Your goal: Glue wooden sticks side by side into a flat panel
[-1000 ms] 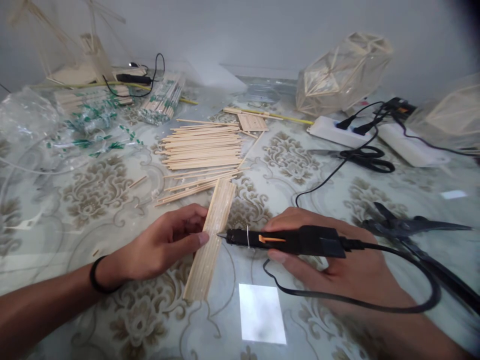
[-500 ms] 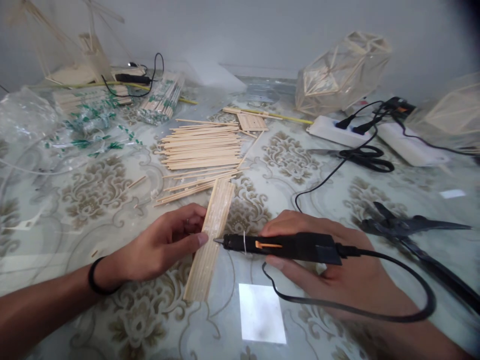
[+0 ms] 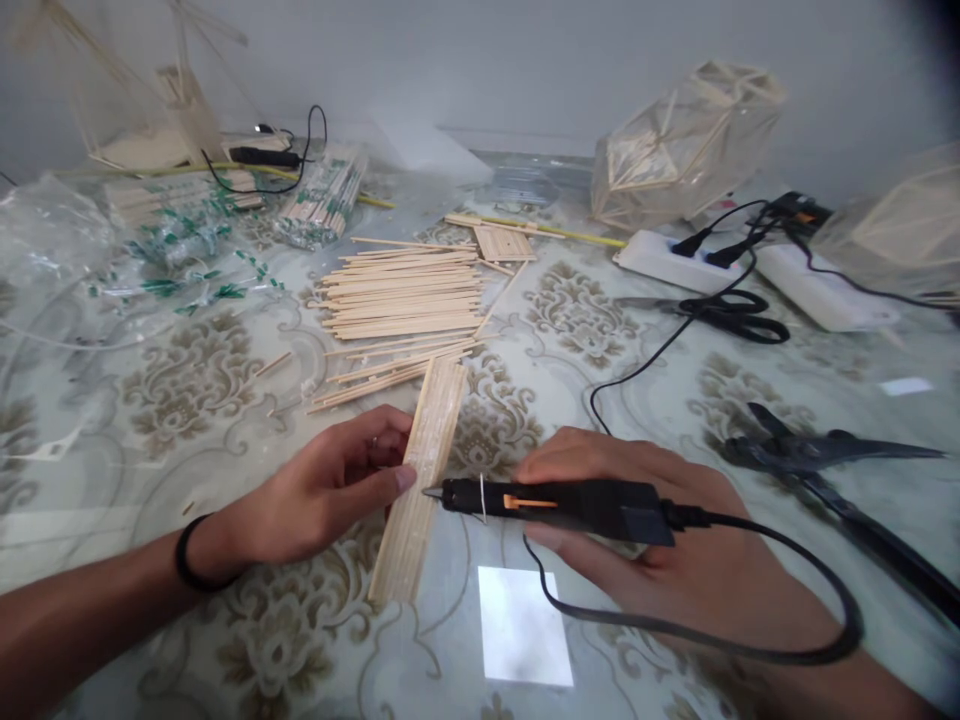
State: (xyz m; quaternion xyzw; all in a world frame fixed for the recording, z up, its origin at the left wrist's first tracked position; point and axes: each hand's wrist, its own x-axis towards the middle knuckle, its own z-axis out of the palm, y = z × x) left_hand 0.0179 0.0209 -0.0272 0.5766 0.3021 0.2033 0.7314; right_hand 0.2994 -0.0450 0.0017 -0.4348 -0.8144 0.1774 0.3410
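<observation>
A long flat panel of glued wooden sticks (image 3: 424, 470) lies on the glass-topped table, running from near to far. My left hand (image 3: 330, 490), with a black band on the wrist, pinches the panel's left edge with its fingertips. My right hand (image 3: 660, 530) is wrapped round a black corded glue gun (image 3: 555, 503) with an orange trigger. The gun lies almost level, and its tip touches the panel's right edge just beside my left fingertips.
A pile of loose sticks (image 3: 405, 295) lies beyond the panel, with bagged sticks (image 3: 322, 200) further back. Stick-frame models (image 3: 682, 145) stand at the rear. A white power strip (image 3: 675, 262), black scissors (image 3: 731, 315) and dark pliers (image 3: 810, 455) sit on the right.
The glue gun has slid a little towards me along the panel's right edge, its tip now lower on the panel. My left hand has stayed in place.
</observation>
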